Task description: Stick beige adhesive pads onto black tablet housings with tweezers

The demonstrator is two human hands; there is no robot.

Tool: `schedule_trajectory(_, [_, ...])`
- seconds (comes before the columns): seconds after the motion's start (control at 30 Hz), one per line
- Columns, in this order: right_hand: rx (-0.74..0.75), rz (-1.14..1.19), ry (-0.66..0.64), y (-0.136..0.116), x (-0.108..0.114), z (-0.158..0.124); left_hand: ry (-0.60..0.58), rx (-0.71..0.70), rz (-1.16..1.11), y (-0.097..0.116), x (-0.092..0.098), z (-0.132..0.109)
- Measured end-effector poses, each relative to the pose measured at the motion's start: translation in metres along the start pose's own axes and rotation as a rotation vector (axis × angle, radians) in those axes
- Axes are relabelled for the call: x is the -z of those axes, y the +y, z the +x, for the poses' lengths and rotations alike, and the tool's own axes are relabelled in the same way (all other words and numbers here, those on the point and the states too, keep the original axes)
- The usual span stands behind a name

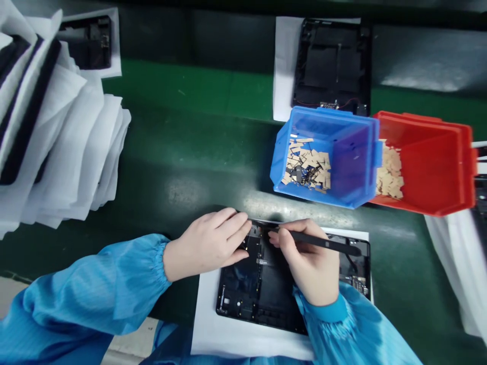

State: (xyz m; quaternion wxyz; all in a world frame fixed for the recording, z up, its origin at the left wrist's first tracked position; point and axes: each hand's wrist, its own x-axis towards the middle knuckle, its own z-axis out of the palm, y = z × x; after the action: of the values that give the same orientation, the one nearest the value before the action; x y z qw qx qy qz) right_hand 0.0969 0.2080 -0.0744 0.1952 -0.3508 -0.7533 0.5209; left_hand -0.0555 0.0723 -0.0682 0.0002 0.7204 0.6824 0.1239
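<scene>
A black tablet housing (279,289) with its inner parts showing lies on a white sheet (213,334) in front of me. My left hand (215,241) is bent over its far left edge, fingers close together and thumb on the inner side. In my right hand (312,258) is a pair of black tweezers (323,241), held like a pen. Their tip points left, close to my left fingertips at the far edge of the housing. What lies at the tip is too small to make out.
Beyond the housing stand a blue bin (323,197) with small tan pieces and dark bits, and a red bin (429,203) with tan pieces. Another open housing (331,66) lies behind them. White sheets with dark panels (76,152) are stacked at left; a further housing (97,43) lies behind.
</scene>
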Motion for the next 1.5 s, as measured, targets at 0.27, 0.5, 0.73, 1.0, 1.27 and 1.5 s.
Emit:
schedule_trajectory(0.27, [-0.021,0.005,0.001,0.005,-0.001,0.000,-0.002,-0.003,-0.034,-0.004,-0.003,-0.001])
schedule_trajectory(0.5, [-0.020,0.030,0.007,0.003,-0.004,-0.001,-0.048,0.003,-0.049,-0.004,-0.004,-0.001])
schedule_trajectory(0.73, [0.187,-0.153,0.148,0.002,0.011,-0.001,-0.187,0.014,-0.074,-0.006,-0.002,0.006])
schedule_trajectory(1.0, [0.376,-0.924,-0.160,-0.022,-0.013,-0.031,-0.067,0.017,-0.251,-0.017,-0.004,-0.014])
schedule_trajectory(1.27, [0.273,-0.683,-0.149,-0.026,0.001,0.000,-0.110,-0.034,-0.151,-0.008,-0.005,-0.016])
schedule_trajectory(1.5, [0.417,-0.959,-0.218,-0.043,-0.020,-0.018,-0.069,0.086,-0.133,0.007,-0.012,-0.015])
